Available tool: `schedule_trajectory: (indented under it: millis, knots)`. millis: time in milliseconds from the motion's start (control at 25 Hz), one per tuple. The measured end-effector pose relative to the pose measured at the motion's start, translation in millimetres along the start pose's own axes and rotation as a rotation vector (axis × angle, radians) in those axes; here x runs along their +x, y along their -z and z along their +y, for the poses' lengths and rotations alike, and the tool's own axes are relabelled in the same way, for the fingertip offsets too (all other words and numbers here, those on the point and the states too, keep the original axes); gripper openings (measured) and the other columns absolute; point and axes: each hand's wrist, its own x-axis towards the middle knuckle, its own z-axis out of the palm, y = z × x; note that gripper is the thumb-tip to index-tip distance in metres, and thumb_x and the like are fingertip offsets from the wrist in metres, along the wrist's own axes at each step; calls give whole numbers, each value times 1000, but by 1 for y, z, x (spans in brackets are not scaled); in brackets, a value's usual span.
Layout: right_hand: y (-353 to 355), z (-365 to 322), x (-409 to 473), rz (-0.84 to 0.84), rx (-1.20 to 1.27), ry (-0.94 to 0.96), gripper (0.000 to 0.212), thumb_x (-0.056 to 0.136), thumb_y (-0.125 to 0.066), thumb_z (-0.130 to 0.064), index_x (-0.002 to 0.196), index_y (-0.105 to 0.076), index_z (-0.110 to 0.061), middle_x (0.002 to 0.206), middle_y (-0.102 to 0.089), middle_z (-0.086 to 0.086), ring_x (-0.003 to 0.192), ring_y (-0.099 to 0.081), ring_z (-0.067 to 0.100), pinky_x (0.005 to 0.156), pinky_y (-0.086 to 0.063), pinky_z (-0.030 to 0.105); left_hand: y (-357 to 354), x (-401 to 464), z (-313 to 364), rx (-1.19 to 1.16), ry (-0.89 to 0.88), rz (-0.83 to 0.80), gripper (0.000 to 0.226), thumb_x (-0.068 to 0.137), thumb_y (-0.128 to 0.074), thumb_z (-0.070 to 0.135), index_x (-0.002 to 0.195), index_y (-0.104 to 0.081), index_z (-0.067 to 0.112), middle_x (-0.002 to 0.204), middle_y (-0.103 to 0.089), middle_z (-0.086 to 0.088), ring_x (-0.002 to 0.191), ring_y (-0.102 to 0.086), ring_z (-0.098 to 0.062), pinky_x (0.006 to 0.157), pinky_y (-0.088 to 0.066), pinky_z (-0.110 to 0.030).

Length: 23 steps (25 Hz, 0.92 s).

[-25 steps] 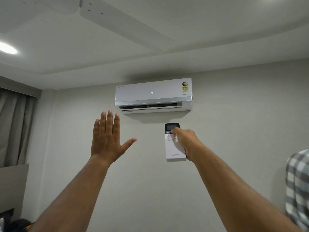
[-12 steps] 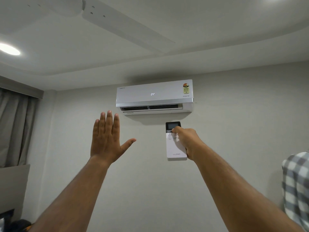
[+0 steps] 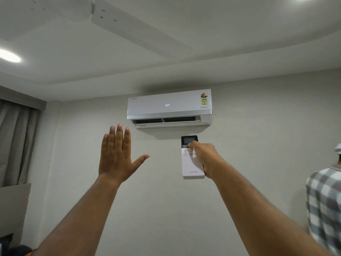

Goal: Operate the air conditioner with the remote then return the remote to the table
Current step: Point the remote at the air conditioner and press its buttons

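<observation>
A white air conditioner (image 3: 169, 105) hangs high on the wall, its display reading 24 and its lower flap open. My right hand (image 3: 204, 157) is raised just below it and grips a white remote (image 3: 191, 168) with a dark screen on top, thumb resting on the buttons under the screen. My left hand (image 3: 118, 154) is held up to the left of the remote, palm toward the wall, fingers straight and thumb spread, holding nothing. No table is in view.
A white ceiling fan blade (image 3: 140, 32) runs overhead. Grey curtains (image 3: 16, 141) hang at the left. A person in a checked shirt (image 3: 324, 206) stands at the right edge. A round ceiling light (image 3: 9, 56) glows at the upper left.
My right thumb has shifted up a little on the remote, toward the screen. Both arms stay raised, and the view has tilted slightly.
</observation>
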Motion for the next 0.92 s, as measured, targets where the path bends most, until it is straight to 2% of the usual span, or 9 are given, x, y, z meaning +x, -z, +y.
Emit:
schedule_trajectory:
  millis: [160, 360, 560, 920]
  knots:
    - [-2, 1, -1, -4, 11, -1, 12, 86, -57, -17, 79, -56, -8, 61, -62, 9, 43, -59, 23, 43, -51, 25, 1, -1, -1, 5, -3, 0, 109, 79, -20, 82, 155, -7, 4, 164, -8, -21, 153, -3, -36, 123, -7, -49]
    - [-3, 2, -2, 3, 11, 2, 13, 86, -57, -18, 78, -55, -8, 64, -59, 10, 48, -57, 25, 49, -50, 26, 1, -4, -1, 2, -1, -9, 109, 79, -20, 82, 155, -6, 4, 164, -7, -21, 153, -3, -36, 124, -6, -49]
    - [-3, 0, -4, -6, 21, -14, 11, 86, -57, -19, 83, -57, -8, 63, -62, 9, 44, -59, 23, 41, -50, 24, 4, -3, -1, 4, 0, -12, 110, 79, -19, 82, 155, -8, 4, 164, -7, -21, 153, -4, -37, 124, -7, -50]
    - [-4, -3, -8, -13, 27, -15, 12, 86, -57, -18, 78, -56, -9, 61, -61, 9, 44, -58, 24, 39, -50, 23, 4, -3, -4, -17, 3, -3, 109, 79, -22, 82, 155, -9, 4, 164, -9, -21, 152, -5, -37, 123, -7, -50]
